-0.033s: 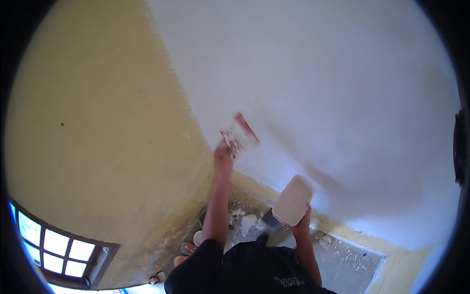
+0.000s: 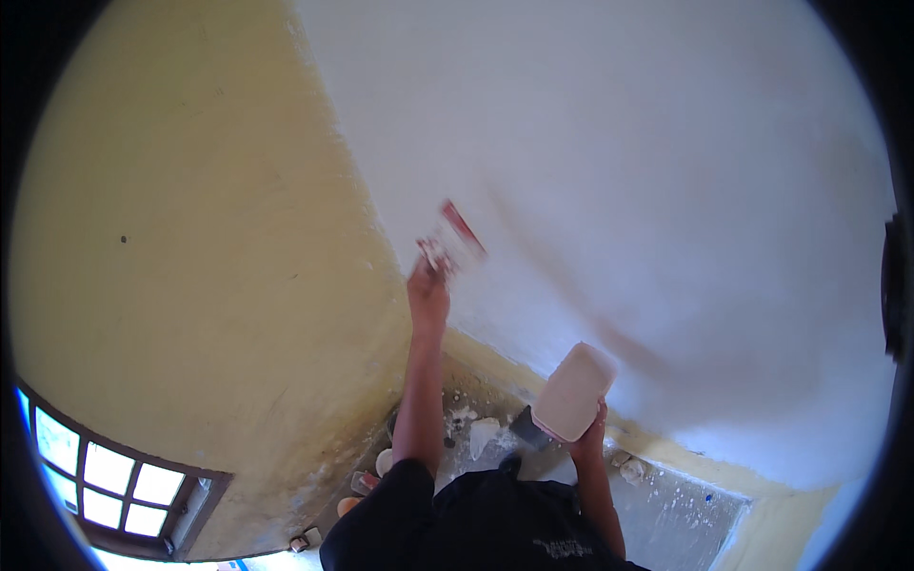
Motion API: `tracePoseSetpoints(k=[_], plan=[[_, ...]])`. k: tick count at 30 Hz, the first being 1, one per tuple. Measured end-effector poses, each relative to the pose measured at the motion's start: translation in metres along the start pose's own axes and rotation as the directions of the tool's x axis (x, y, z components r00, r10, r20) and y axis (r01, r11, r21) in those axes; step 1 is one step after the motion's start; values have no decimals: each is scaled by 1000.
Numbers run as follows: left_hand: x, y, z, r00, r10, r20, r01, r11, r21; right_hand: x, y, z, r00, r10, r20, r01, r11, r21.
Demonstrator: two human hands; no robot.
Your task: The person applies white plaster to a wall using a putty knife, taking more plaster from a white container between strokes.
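My left hand (image 2: 428,287) is raised near the corner of the two walls, closed on a wide putty knife (image 2: 464,229). Its edge is red, its blade and handle are smeared white, and motion blurs it a little. The blade is at the white wall (image 2: 609,171); whether it touches the surface I cannot tell. Lower and to the right, my right hand (image 2: 590,440) grips the side of a pale rectangular plastic tub (image 2: 571,392), held tilted. Its fingers are partly behind the tub.
A yellow wall (image 2: 209,209) meets the white one at the left. A paned window (image 2: 109,476) is at the lower left. On the white-spattered floor (image 2: 685,514) lie a white bag-like thing (image 2: 484,433), a dark container (image 2: 526,428) and a small pale lump (image 2: 630,468).
My left hand and the putty knife have moved up and slightly left along the white wall. My right hand and the tub have hardly moved.
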State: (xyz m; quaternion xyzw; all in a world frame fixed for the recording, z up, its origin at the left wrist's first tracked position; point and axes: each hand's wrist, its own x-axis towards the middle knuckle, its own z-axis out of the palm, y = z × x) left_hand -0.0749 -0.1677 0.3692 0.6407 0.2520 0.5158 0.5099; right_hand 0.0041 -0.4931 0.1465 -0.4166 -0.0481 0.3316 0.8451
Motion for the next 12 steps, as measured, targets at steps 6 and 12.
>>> tracePoseSetpoints(k=[6,12], plan=[[116,17,47,732,639,-238,-480,730,486,-7,-21,22,995,83,64,-101,920,378],[89,-49,124,744,657,124,-536,476,698,-11,-29,24,996,-70,48,69,997,21]])
